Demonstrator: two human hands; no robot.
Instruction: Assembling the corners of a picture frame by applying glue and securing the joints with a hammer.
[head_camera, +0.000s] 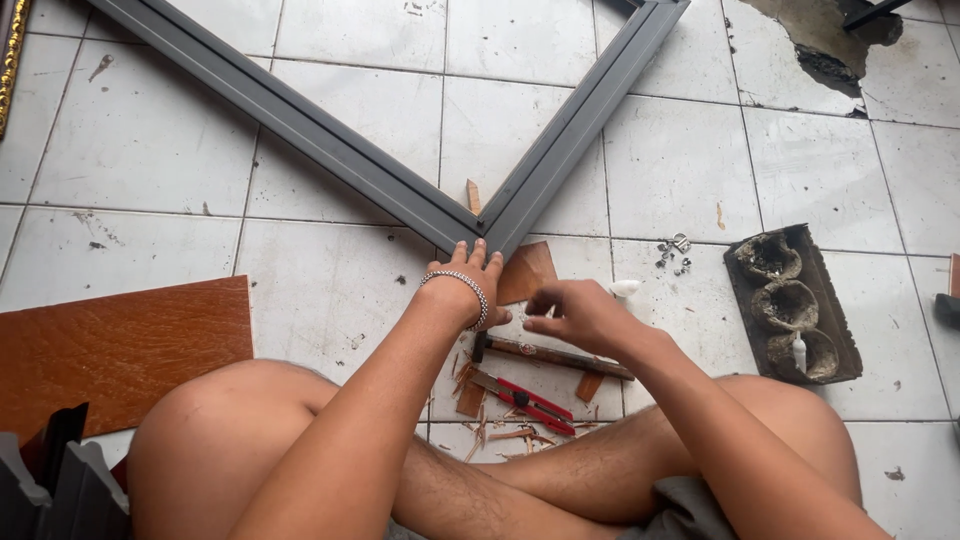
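A grey frame (330, 140) lies on the white tiled floor, its two mitred sides meeting in a corner near me. My left hand (466, 275), with a beaded bracelet on the wrist, presses on that corner, fingers closed around the joint. My right hand (575, 312) hovers just right of it, fingers pinched together; whether something small sits between them I cannot tell. A thin brown wood piece (527, 270) lies under the corner. Below my hands lie a hammer (560, 355) and a red utility knife (525, 397) among wood shavings.
A brown board (110, 345) lies at the left. A dark tray with three hollows (795, 305) sits at the right, small metal bits (675, 250) beside it. My crossed legs fill the bottom. Grey moulding ends (50, 480) stand bottom left.
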